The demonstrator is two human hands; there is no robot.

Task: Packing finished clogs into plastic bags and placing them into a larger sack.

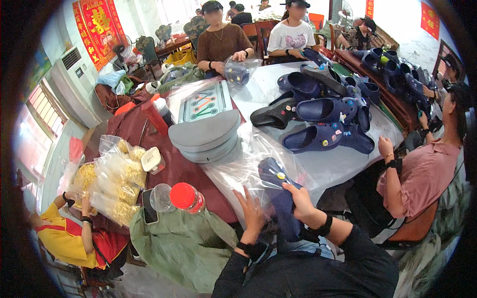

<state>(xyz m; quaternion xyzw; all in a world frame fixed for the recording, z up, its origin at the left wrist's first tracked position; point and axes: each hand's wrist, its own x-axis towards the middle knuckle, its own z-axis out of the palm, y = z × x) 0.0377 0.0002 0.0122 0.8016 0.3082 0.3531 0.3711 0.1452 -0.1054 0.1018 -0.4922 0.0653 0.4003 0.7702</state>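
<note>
Right grip (pixel 299 196) clasps navy clog (pixel 278 198), half inside clear bag (pixel 248 169); left hand (pixel 252 213) flat, splayed on bag. Clog pile (pixel 323 114) at 1 o'clock remains unbagged.

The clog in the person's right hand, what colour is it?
Dark navy blue clog, small yellow charm on top; head view.

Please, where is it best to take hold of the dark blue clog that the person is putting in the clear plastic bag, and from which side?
Probably at the heel end of the dark blue clog, from below, on the person's side. That end sticks out of the clear plastic bag, while the toe end already lies inside it. The right hand already grips there; the left hand rests on the bag.
</note>
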